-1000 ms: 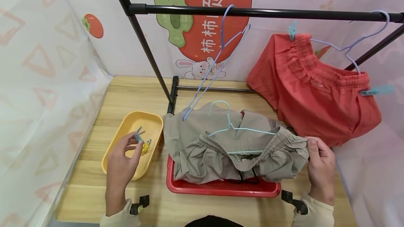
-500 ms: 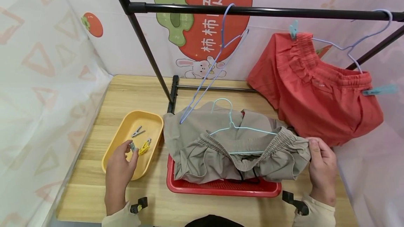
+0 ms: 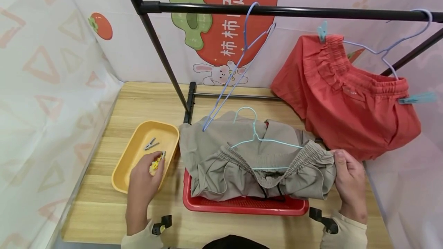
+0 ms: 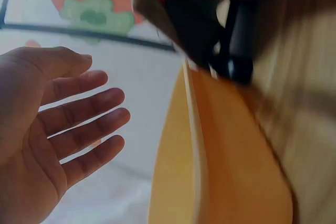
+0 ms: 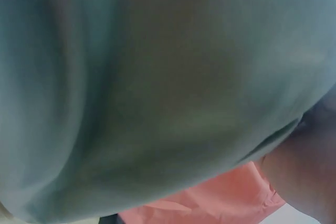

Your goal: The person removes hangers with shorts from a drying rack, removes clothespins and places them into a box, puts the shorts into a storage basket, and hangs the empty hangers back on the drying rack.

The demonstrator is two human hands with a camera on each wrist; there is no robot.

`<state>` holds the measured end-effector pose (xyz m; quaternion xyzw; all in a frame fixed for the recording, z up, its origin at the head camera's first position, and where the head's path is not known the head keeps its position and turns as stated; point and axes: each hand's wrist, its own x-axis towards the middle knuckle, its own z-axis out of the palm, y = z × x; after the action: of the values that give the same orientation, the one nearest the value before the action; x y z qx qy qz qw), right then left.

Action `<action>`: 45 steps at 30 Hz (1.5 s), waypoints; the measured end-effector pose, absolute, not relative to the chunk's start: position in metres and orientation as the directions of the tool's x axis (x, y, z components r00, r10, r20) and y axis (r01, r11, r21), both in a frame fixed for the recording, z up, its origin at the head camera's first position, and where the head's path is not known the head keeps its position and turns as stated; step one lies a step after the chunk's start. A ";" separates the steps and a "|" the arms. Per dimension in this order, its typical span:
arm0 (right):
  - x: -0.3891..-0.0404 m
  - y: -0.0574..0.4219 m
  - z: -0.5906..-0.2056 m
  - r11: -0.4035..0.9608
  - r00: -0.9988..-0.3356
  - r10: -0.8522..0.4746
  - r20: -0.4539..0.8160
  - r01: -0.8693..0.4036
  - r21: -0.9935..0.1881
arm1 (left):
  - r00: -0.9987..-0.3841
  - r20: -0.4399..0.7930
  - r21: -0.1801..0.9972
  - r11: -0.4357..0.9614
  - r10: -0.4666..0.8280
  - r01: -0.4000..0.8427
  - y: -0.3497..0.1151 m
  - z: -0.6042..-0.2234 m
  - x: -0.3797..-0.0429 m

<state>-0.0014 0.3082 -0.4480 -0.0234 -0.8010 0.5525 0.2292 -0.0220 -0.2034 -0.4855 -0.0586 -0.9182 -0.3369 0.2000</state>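
In the head view, the right grip [image 3: 350, 172] is clamped on the waistband corner of a grey garment [image 3: 238, 180], which spreads leftward from it over a red basket [image 3: 245, 211] on the desk [image 3: 194, 229]. A pale green hanger [image 3: 255, 136] sits in the waistband, its hook off the bar [image 3: 200, 9] and no peg showing on the cloth, so this piece looks about halfway done: fastening and hanging seem left. Beyond the right grip, the red shorts [image 3: 346, 103] hang from the bar with a peg at each side, apparently finished. A bare blue hanger [image 3: 245, 45] also hangs there.

The left grip [image 3: 145, 174] is over a yellow tray [image 3: 121, 180]; a grey peg [image 3: 150, 144] lies just past its fingertips, and a yellow peg [image 3: 155, 164] shows between thumb and fingers.

The left wrist view shows thumb and index close together, other fingers loosely extended; whether anything is pinched cannot be told. The tray wall stands beside them.

The right wrist view is mostly blurred cloth, with red fabric below; the pinch itself is hidden.
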 end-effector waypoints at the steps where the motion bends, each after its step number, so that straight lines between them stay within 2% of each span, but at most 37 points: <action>1: -0.001 0.308 -0.448 0.400 -0.892 0.288 0.350 -0.220 -0.890 | -0.908 0.420 0.603 0.746 0.006 0.284 -0.196 -0.483 -0.024; 5: -0.001 0.308 -0.446 0.304 -0.894 0.295 0.338 -0.247 -0.920 | -0.905 0.397 0.656 0.642 0.154 0.397 -0.163 -0.475 -0.028; 8: -0.001 0.307 -0.445 0.221 -0.892 0.309 0.330 -0.270 -0.937 | -0.910 0.316 0.715 0.563 0.268 0.415 -0.140 -0.470 -0.029; 12: -0.001 0.304 -0.446 0.167 -0.876 0.339 0.343 -0.302 -0.938 | -0.904 0.221 0.746 0.533 0.366 0.398 -0.116 -0.468 -0.032; 17: -0.002 0.302 -0.450 0.050 -0.839 0.362 0.407 -0.418 -0.907 | -0.890 0.259 0.726 0.533 0.374 0.435 -0.103 -0.470 -0.034; 22: -0.003 0.301 -0.453 -0.154 -0.792 0.444 0.419 -0.528 -0.835 | -0.868 0.321 0.720 0.497 0.380 0.484 -0.103 -0.469 -0.034; 27: -0.003 0.299 -0.452 -0.296 -0.769 0.530 0.358 -0.563 -0.772 | -0.835 0.394 0.745 0.398 0.385 0.535 -0.107 -0.465 -0.029; 31: -0.002 0.297 -0.453 -0.367 -0.790 0.502 0.352 -0.563 -0.740 | -0.814 0.457 0.762 0.315 0.359 0.566 -0.109 -0.456 -0.026; 34: -0.002 0.296 -0.453 -0.360 -0.805 0.459 0.376 -0.555 -0.750 | -0.815 0.473 0.760 0.312 0.336 0.570 -0.110 -0.450 -0.024; 37: -0.001 0.297 -0.453 -0.261 -0.822 0.407 0.399 -0.523 -0.811 | -0.828 0.473 0.761 0.334 0.300 0.556 -0.110 -0.448 -0.023; 41: 0.001 0.300 -0.450 0.100 -0.846 0.325 0.422 -0.413 -0.905 | -0.860 0.454 0.782 0.358 0.233 0.510 -0.109 -0.450 -0.024; 43: 0.001 0.301 -0.450 0.273 -0.853 0.270 0.446 -0.376 -0.885 | -0.872 0.445 0.797 0.355 0.203 0.489 -0.109 -0.452 -0.024; 45: 0.001 0.302 -0.450 0.375 -0.857 0.213 0.470 -0.373 -0.849 | -0.876 0.446 0.804 0.348 0.184 0.482 -0.109 -0.453 -0.025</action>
<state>0.0013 0.3019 -0.4498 0.0508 -0.7864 0.5567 0.2629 -0.0248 -0.1086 -0.4530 -0.2058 -0.8089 -0.5327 0.1399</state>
